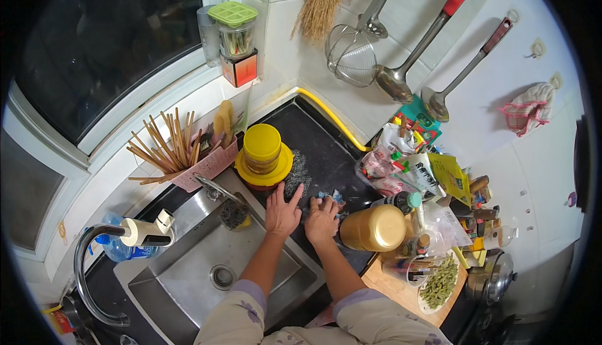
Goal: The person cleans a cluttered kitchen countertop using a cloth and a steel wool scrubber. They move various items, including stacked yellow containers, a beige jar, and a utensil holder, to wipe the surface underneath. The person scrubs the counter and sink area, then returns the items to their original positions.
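My left hand point(283, 211) rests at the black countertop point(324, 147) with fingers spread and nothing in its grasp. Its fingertips lie close against the lower jar with a yellow lid point(287, 164); whether they touch it is unclear. On that lid stands a smaller yellow-capped jar point(262, 142). A grey speckled patch point(298, 171) spreads beside the jars. My right hand point(322, 220) presses on a crumpled blue-and-white cloth point(336, 197), which shows past the fingers and is partly hidden under them. Just right of this hand is a gold-lidded container point(374, 228).
Below my forearms sits a steel sink point(188, 279) with a curved faucet point(87, 269). A pink chopstick holder point(207, 166) lines the window side. Seasoning bags point(400, 171) crowd the right, near a cutting board point(390, 284) bearing a plate of chopped greens point(439, 281). Ladles point(397, 81) hang above.
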Available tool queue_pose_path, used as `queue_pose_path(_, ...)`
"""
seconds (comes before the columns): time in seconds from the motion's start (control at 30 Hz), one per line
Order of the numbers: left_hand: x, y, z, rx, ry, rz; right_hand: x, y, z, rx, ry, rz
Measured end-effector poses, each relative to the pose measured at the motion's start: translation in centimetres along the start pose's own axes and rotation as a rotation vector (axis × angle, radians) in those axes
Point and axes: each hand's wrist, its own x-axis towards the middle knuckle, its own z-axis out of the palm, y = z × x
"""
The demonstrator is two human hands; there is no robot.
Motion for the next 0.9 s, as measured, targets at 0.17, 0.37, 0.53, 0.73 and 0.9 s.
queue_pose_path(0.17,0.2,-0.7,0.8,-0.018,0.076,-0.027,4.2,1.2,-1.2,0.225,0.116,0.031)
queue_pose_path(0.37,-0.6,-0.8,0.6,-0.083,0.078,-0.063,15.6,-3.5,-3.3,0.347,0.792,-0.153)
queue_pose_path(0.53,-0.4,-0.2,1.2,-0.119,0.130,-0.036,22.3,-1.2,4.3,0.095,0.694,-0.190)
queue_pose_path(0.73,-0.8,-0.7,0.8,-0.117,0.139,-0.035,23.5,-2.2,5.4,0.197,0.594,-0.220)
queue_pose_path(0.9,-0.8,-0.7,0.9,-0.127,0.124,-0.050,27.5,-4.0,6.0,0.094,0.584,-0.371)
